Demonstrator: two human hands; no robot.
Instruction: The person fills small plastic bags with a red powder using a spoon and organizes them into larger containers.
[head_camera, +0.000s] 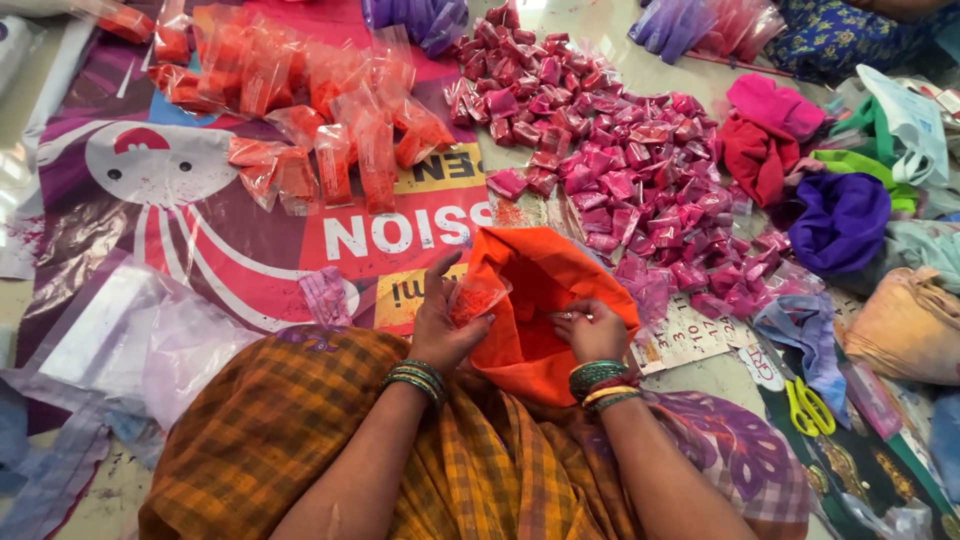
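My left hand (440, 325) holds a small clear plastic packet of orange powder (476, 296) at the mouth of an orange cloth bag (545, 275) resting on my lap. My right hand (590, 332) sits inside the bag's opening, fingers curled; a small shiny object shows at its fingertips, too small to name. Both wrists carry green, gold and pink bangles. My lap is covered by orange checked cloth (300, 420).
Several filled orange powder packets (330, 110) lie on a printed banner (200, 200) ahead left. A large heap of pink packets (620, 160) lies ahead right. Coloured cloth bundles (840, 215), yellow-handled scissors (808, 408) and clear plastic sheets (150, 340) surround me. Another person's blue patterned clothing (840, 30) shows at the top right.
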